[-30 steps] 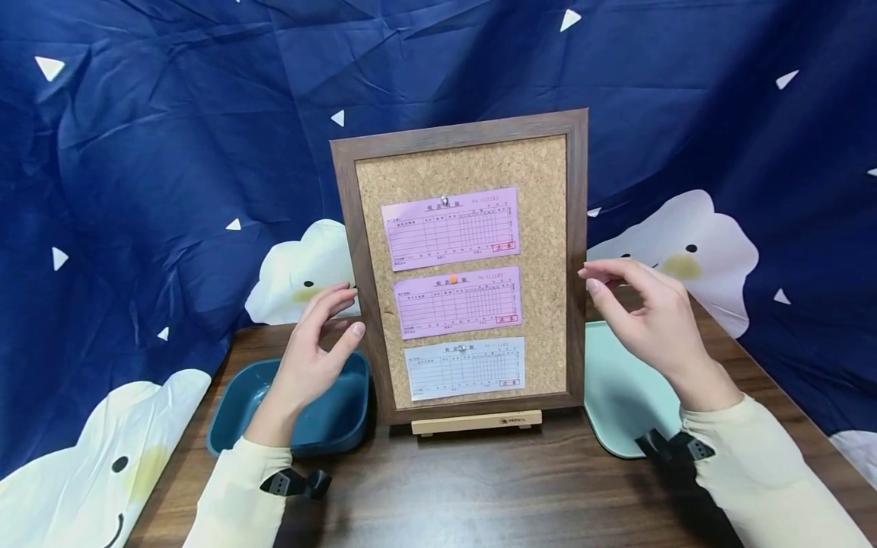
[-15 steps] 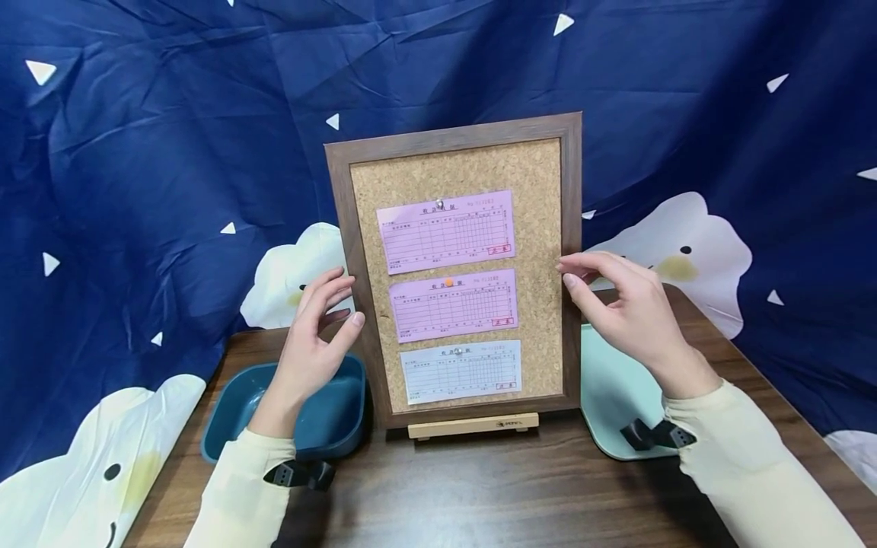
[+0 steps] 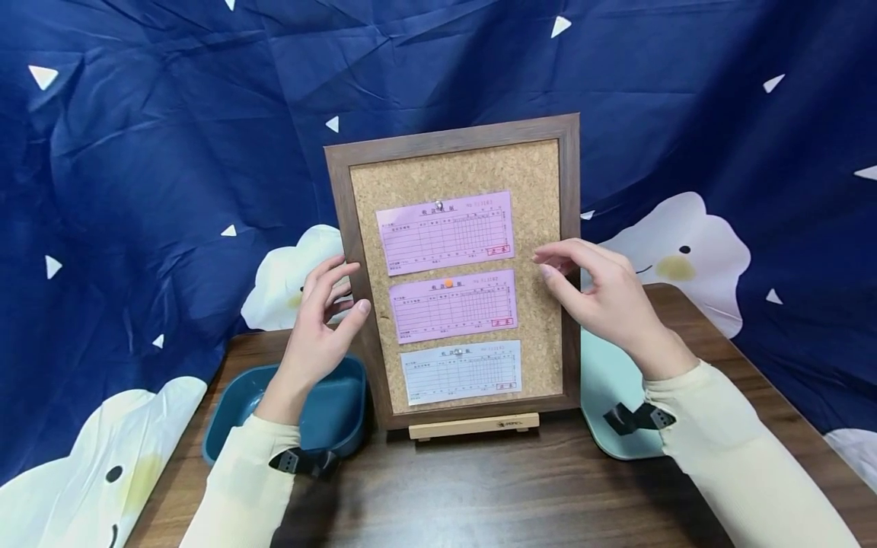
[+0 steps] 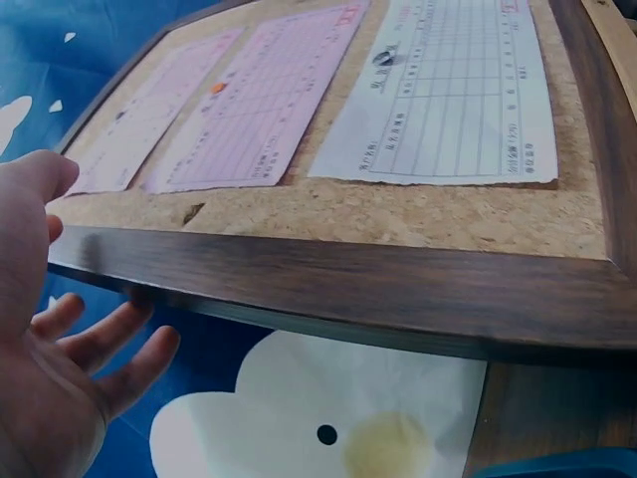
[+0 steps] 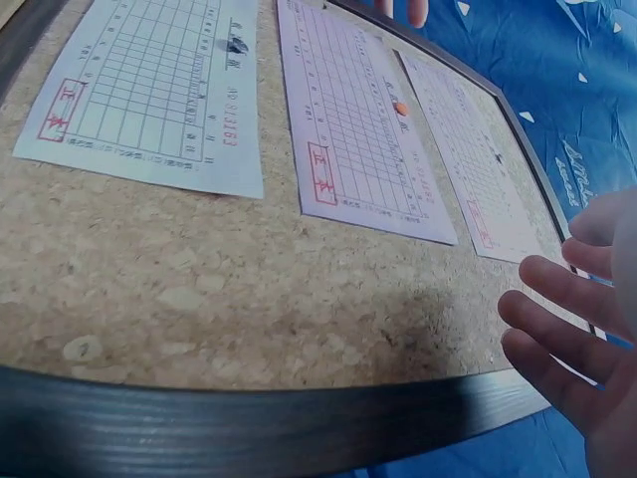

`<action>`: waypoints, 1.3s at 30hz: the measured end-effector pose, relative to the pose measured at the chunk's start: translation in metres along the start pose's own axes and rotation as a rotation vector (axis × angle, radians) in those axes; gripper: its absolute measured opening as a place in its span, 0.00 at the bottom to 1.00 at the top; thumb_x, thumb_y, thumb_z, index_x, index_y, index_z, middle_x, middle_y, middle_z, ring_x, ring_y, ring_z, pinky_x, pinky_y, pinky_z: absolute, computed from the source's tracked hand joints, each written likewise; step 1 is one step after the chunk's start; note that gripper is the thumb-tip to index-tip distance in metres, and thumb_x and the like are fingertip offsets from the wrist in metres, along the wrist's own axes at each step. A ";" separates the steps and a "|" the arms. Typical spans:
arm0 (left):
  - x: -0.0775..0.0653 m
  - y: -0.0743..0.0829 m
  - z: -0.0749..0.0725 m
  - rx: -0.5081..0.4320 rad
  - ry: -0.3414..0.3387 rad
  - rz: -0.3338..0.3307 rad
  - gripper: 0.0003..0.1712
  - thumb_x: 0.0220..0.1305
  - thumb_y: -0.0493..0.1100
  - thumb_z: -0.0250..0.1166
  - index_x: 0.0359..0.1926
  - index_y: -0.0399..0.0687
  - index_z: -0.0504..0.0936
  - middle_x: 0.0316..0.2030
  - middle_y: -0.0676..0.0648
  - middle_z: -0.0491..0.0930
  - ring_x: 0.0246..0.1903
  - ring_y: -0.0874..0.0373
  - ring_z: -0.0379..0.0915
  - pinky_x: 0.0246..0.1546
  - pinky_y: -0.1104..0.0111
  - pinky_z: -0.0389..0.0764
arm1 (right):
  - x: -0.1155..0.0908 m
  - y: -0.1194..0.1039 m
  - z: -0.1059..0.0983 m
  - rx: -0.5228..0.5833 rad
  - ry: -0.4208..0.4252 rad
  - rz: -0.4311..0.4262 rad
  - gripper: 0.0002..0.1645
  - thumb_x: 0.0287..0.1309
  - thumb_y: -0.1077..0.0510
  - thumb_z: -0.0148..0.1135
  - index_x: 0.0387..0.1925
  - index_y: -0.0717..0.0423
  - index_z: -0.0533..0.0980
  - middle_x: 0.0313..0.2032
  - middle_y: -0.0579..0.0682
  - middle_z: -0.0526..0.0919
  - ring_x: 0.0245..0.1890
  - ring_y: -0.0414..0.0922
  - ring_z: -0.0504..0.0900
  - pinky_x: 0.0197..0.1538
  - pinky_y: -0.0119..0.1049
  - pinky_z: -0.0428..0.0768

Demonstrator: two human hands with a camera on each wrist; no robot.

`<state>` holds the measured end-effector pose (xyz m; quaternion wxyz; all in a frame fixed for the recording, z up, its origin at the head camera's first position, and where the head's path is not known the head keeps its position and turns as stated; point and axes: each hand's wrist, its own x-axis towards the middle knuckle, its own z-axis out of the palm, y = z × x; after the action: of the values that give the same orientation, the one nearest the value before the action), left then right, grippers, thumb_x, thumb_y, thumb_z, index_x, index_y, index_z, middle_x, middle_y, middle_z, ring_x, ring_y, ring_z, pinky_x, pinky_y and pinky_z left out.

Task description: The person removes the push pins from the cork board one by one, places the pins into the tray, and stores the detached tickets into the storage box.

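Note:
A framed corkboard (image 3: pixel 537 327) leans upright in front of me, bearing three printed receipt slips. The top pink slip (image 3: pixel 445 240) hangs from a silvery pushpin (image 3: pixel 439 205). An orange pushpin (image 3: pixel 448 284) fixes the middle pink slip (image 3: pixel 455 316). Lowest is a pale blue slip (image 3: pixel 462 377) with a silvery or clear pushpin (image 3: pixel 459 352). My left hand (image 3: pixel 315 342) is at the frame's left edge, thumb in front, fingers relaxed; contact cannot be told. Across the right side of the board, my right hand (image 3: pixel 606 297) hovers with loosely bent fingers, holding nothing.
A wooden easel ledge (image 3: pixel 473 426) supports the board on the brown table (image 3: pixel 479 495). Left of it sits a dark teal bin (image 3: pixel 219 407); to the right lies a mint-green tray (image 3: pixel 610 380). A blue patterned cloth (image 3: pixel 438 61) hangs behind.
My right hand has moved left, from beside the frame's right edge to over the cork. My left hand has shifted slightly up and right. The slips and pins stay put.

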<state>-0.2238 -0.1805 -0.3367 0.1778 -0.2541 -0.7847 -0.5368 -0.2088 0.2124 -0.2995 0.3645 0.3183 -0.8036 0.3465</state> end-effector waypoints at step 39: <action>0.042 0.013 0.008 -0.030 0.051 0.009 0.34 0.72 0.40 0.68 0.76 0.47 0.71 0.84 0.43 0.53 0.70 0.35 0.73 0.71 0.42 0.70 | 0.030 0.002 0.021 0.015 -0.015 0.056 0.12 0.68 0.68 0.70 0.51 0.60 0.87 0.37 0.52 0.90 0.31 0.38 0.78 0.36 0.25 0.74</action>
<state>-0.2499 -0.1602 -0.3070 0.1965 -0.2465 -0.7704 -0.5542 -0.2344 0.1893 -0.2866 0.3462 0.3011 -0.8123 0.3601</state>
